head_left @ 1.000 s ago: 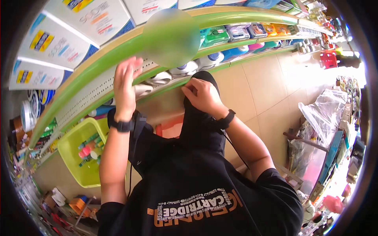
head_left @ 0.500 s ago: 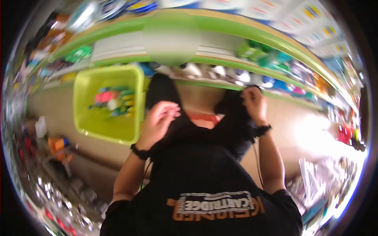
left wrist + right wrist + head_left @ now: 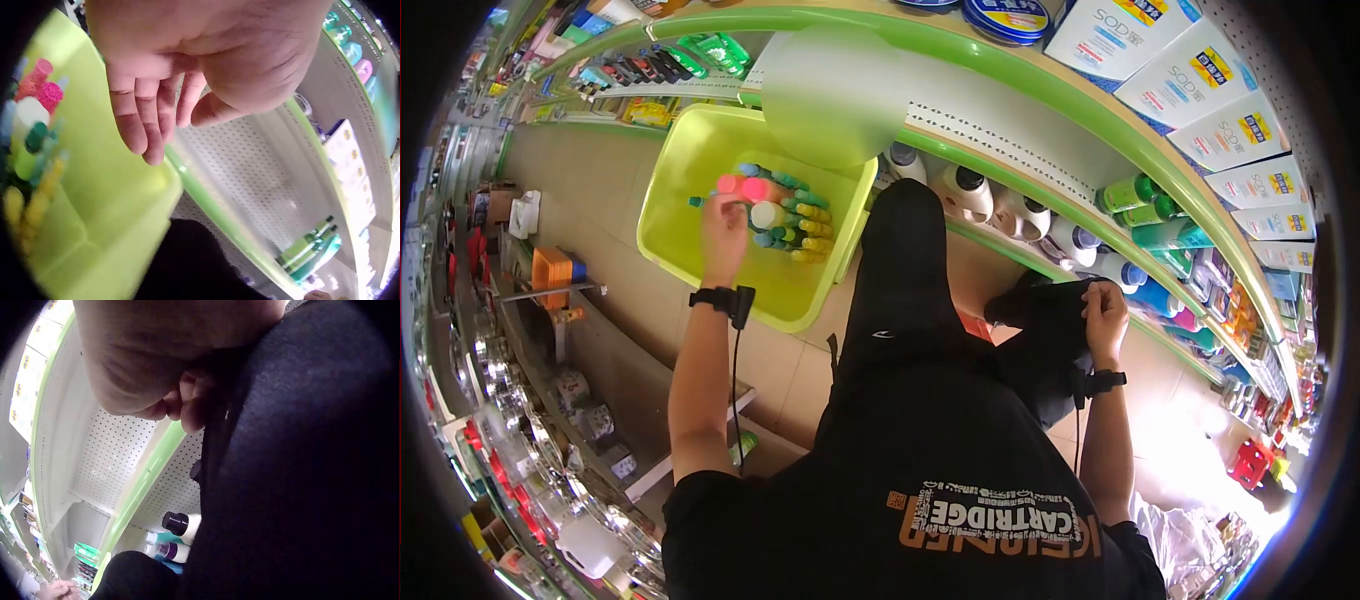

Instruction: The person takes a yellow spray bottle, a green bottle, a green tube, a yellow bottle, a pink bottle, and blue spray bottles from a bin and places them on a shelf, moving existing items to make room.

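Observation:
Over the yellow-green tub [image 3: 670, 225], my left hand [image 3: 725, 240] hangs empty with relaxed fingers, close to a pink-capped bottle [image 3: 762, 190]; whether it touches one cannot be told in the head view. The left wrist view has the hand [image 3: 206, 62] beside the tub's wall [image 3: 106, 206], gripping nothing, with the bottles off to one side. Green and yellow-topped bottles [image 3: 812, 228] lie with the pink ones inside. My right hand [image 3: 1106, 320] rests on the dark-trousered knee, fingers loosely curled; in the right wrist view the hand [image 3: 181, 362] lies against the dark cloth.
A green-edged shelf [image 3: 1000, 95] curves across the front, with white boxes [image 3: 1190, 75] above and dark-capped bottles [image 3: 968, 192] below. Behind the tub on the left stand orange baskets [image 3: 552, 278] and a low rack [image 3: 615, 350]. Sunlit floor lies at the right.
The head view has turned left, bringing the tub nearer the middle. My left hand has moved from beside the shelf to over the tub. My right hand stays at the knee.

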